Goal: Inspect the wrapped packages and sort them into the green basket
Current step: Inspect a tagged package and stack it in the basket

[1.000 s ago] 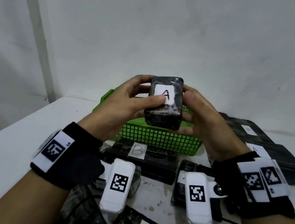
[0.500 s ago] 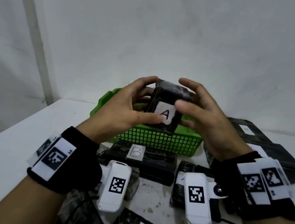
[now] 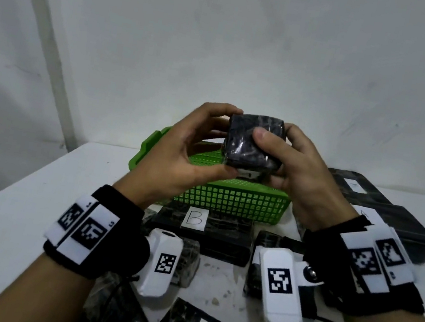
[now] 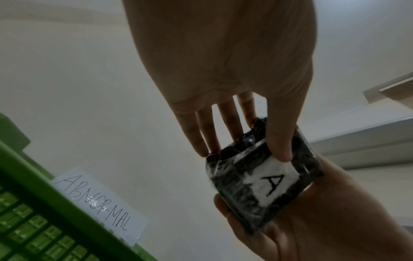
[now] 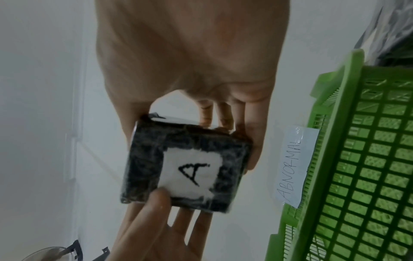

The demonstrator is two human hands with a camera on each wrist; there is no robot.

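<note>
I see my left hand [image 3: 177, 160] and right hand [image 3: 296, 172] both gripping 1 small black plastic-wrapped package [image 3: 253, 145], fingers curled round it, above the green mesh plastic basket [image 3: 230, 200]. Its white "A" label faces down, nearly hidden from the head view.

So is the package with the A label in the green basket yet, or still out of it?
Out. Both the left hand and right hand hold the A-labelled package up above the green basket.
</note>
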